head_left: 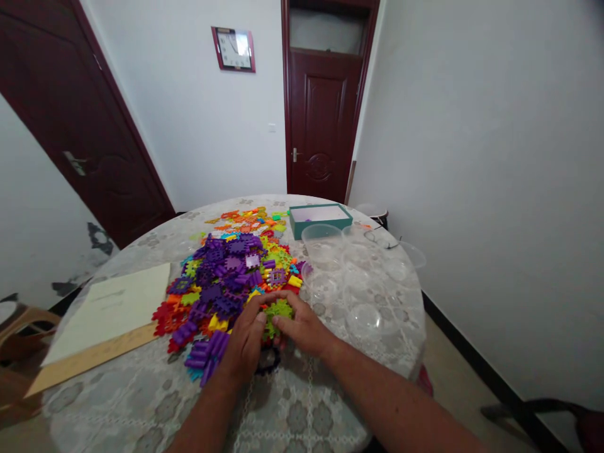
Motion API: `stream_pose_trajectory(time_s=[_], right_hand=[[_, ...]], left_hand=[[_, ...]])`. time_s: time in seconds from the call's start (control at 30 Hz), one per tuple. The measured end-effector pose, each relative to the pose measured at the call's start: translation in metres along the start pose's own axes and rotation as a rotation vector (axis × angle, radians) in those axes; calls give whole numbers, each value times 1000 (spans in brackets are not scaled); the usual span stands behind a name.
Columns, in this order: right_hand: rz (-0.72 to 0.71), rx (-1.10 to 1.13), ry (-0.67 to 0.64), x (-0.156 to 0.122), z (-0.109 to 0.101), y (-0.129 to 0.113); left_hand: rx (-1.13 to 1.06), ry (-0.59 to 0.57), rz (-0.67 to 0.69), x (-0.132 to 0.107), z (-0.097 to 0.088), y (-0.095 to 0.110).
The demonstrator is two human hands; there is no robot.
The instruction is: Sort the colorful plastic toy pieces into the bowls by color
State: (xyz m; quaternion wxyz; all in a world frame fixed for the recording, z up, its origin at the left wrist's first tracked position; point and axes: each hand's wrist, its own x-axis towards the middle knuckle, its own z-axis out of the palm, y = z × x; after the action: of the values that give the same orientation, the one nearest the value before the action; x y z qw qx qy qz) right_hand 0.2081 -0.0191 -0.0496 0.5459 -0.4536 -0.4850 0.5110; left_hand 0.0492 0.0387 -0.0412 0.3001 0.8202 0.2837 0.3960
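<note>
A heap of coloured plastic interlocking blocks [231, 270], mostly purple with red, orange, yellow and green ones, covers the middle of a round table [292, 409]. My left hand [243, 346] and my right hand [302, 327] meet at the near edge of the heap. Both have their fingers curled and pinched around a light green toothed block [277, 313] held between them. A dark piece [268, 363] lies on the cloth just under my hands; I cannot make out what it is.
Clear plastic bowls [323, 242] and lids [365, 311] sit right of the heap. A teal box [321, 218] stands at the far side. A cream sheet on cardboard [108, 308] lies at the left. Doors and walls stand behind.
</note>
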Motion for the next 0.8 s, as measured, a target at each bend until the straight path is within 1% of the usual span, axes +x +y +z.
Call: stream_pose_trajectory(time_s=[0.1,0.17,0.23,0.27,0.33,0.37,0.4,0.43,0.5,0.57,0.6,0.63,0.7,0.8], right_hand=[[-10,-120,26,-6,3,-10],[-38,-239,24,-14,0,-24],[-92,-376,-30,-24,-14,-45],[-119,-441,-58,-28,-26,-58],[-143,-555,-69,-30,-58,-84],[-148,-618,-19,-27,-78,-96],[-152,-705,55,-21,-101,-107],[-161,-819,156,-14,-126,-115],[-142,-1089,357,6,-176,-127],[-25,-1358,523,26,-222,-130],[10,-1398,567,34,-241,-130],[45,-1432,598,42,-257,-128],[94,-1451,619,52,-282,-123],[152,-1483,608,58,-304,-115]], left_hand=[[-23,-18,29,-3,2,-1],[-32,7,88,-5,4,-4],[-31,59,127,-7,4,-8],[-17,85,130,-8,4,-10],[41,124,121,-9,2,-12],[77,131,115,-9,1,-13],[111,128,114,-8,0,-13],[139,121,121,-8,-1,-13],[173,113,154,-6,-2,-13],[182,101,196,-4,-1,-12],[181,93,210,-4,0,-12],[179,85,217,-4,0,-13],[179,78,224,-4,2,-14],[197,98,246,-4,3,-16]])
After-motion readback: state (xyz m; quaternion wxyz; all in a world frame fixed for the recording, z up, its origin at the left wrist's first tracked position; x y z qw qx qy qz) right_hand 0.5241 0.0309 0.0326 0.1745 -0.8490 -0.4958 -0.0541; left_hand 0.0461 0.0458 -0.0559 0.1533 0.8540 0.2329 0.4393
